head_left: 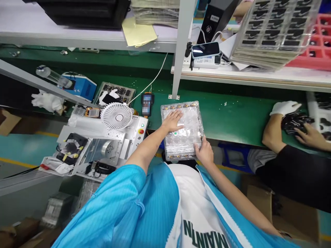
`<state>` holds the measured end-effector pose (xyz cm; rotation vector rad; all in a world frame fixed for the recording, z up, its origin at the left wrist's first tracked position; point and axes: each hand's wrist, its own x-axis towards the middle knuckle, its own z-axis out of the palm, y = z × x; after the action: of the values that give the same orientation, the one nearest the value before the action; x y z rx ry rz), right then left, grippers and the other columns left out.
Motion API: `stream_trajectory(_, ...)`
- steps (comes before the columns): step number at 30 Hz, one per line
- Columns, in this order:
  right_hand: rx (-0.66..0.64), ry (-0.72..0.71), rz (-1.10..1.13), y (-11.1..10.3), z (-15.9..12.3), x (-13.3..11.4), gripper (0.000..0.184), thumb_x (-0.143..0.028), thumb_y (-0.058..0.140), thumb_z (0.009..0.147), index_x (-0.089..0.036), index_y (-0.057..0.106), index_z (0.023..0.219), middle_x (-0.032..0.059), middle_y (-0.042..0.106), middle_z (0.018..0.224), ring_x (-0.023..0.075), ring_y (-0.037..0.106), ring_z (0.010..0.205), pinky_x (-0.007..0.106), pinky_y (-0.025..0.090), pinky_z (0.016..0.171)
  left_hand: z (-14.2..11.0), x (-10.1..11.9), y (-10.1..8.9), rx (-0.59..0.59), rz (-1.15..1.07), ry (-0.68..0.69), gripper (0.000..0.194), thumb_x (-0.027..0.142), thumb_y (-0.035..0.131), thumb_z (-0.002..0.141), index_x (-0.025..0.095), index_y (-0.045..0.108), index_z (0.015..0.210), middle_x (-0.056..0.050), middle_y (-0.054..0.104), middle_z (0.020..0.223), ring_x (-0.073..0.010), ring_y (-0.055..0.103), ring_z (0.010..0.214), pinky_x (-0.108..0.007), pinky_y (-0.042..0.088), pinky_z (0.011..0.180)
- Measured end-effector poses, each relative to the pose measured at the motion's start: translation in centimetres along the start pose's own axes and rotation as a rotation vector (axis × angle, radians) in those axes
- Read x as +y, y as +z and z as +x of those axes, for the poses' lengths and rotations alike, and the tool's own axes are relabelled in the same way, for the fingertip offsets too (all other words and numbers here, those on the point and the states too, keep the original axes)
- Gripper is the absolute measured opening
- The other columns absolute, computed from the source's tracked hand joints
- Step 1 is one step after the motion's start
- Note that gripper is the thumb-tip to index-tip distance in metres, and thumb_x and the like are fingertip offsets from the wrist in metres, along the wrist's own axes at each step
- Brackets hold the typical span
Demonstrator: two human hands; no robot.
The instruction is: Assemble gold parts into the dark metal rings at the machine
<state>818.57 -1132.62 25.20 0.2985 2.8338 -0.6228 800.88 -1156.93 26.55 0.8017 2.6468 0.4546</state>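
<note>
A stack of clear plastic blister trays (190,119) with small round parts along its edges lies on the green conveyor belt (232,113) in front of me. My left hand (172,121) rests flat on top of the stack, fingers stretched out. My right hand (204,151) grips the stack's near right corner, fingers curled over its edge.
A small white fan (117,116) and a grey machine with a red button (141,131) stand to the left. A white post (181,51) rises behind the trays. A co-worker's gloved hand (284,107) and bare hand (311,136) handle black parts at the right. Tray stacks (274,31) fill the upper shelf.
</note>
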Motion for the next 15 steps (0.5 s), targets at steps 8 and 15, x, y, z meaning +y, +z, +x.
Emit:
stream_trajectory(8, -0.323, -0.628, -0.150, -0.9, -1.1, -10.3, 0.038, -0.038, 0.062, 0.096, -0.010, 0.068, 0.121, 0.0215, 0.064, 0.123, 0.0353, 0.055, 0.118, 0.047, 0.046, 0.104, 0.4, 0.4, 0.6, 0.044, 0.005, 0.003, 0.095, 0.069, 0.055, 0.093, 0.012, 0.033, 0.166, -0.016, 0.029, 0.175, -0.0322, 0.013, 0.165, -0.047, 0.007, 0.134)
stream_trajectory(15, -0.374, -0.618, -0.296, 0.4, -2.1, -14.4, 0.038, -0.034, 0.068, 0.093, -0.006, 0.070, 0.117, 0.0266, 0.061, 0.127, 0.0398, 0.054, 0.122, 0.049, 0.047, 0.101, 0.4, 0.4, 0.6, 0.077, 0.010, -0.003, 0.094, 0.069, 0.055, 0.093, 0.013, 0.035, 0.165, -0.015, 0.030, 0.174, -0.0319, 0.015, 0.164, -0.046, 0.008, 0.134)
